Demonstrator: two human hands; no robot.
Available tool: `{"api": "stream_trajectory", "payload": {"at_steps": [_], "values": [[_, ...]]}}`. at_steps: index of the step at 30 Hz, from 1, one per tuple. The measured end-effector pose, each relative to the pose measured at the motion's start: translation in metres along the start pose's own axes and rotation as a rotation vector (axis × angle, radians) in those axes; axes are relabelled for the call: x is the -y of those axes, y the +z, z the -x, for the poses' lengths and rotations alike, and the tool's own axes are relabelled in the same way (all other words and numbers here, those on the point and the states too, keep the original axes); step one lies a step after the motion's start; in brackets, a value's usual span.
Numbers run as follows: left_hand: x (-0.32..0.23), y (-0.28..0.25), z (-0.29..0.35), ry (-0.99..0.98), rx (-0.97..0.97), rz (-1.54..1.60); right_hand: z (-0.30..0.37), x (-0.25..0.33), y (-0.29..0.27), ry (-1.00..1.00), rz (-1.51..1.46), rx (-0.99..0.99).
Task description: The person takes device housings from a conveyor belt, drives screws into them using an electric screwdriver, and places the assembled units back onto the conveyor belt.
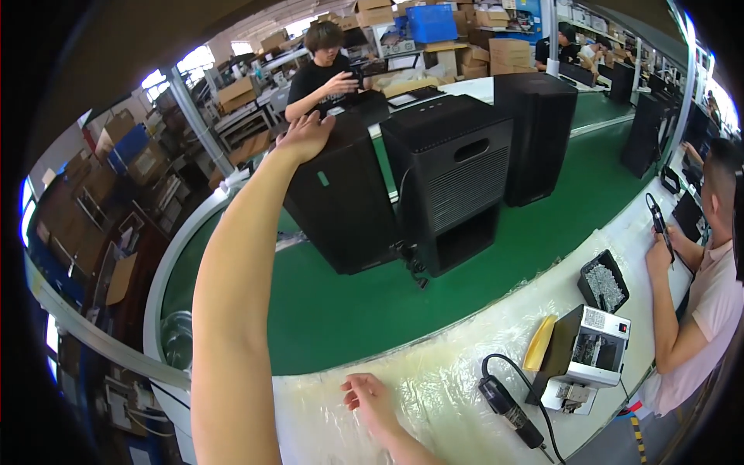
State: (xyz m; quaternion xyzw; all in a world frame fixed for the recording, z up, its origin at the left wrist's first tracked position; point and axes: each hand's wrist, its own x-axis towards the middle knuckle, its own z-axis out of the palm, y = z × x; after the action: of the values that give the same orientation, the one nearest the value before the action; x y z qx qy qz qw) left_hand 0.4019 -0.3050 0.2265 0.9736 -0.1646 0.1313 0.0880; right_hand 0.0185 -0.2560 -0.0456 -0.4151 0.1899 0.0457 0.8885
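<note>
My left arm reaches across to a tall black cabinet on the green conveyor. My left hand lies on its top edge with the fingers stretched out. A small pale green sticker marks the cabinet's side. Beside it on the right stands a black cabinet with a louvred panel, a handle slot and an open bay below. A black cable with a plug hangs between the two. My right hand is over the plastic-covered bench, empty, its fingers loosely bent and apart.
On the bench are a black electric screwdriver, a screw feeder, a yellow piece and a bin of screws. Another black cabinet stands farther right. One co-worker faces me; another holds a screwdriver.
</note>
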Motion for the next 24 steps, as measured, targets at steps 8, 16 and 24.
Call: {"api": "stream_trajectory", "payload": {"at_steps": [8, 16, 24], "values": [[0.012, -0.013, 0.039, 0.038, -0.079, 0.002, -0.005, 0.012, -0.015, -0.092, -0.005, -0.052], [0.061, -0.05, 0.119, -0.059, -0.252, 0.006, -0.007, 0.012, -0.013, -0.149, 0.02, -0.049], [0.121, -0.006, 0.283, -0.277, -0.535, 0.711, -0.018, 0.008, -0.02, -0.231, -0.011, -0.106]]}}
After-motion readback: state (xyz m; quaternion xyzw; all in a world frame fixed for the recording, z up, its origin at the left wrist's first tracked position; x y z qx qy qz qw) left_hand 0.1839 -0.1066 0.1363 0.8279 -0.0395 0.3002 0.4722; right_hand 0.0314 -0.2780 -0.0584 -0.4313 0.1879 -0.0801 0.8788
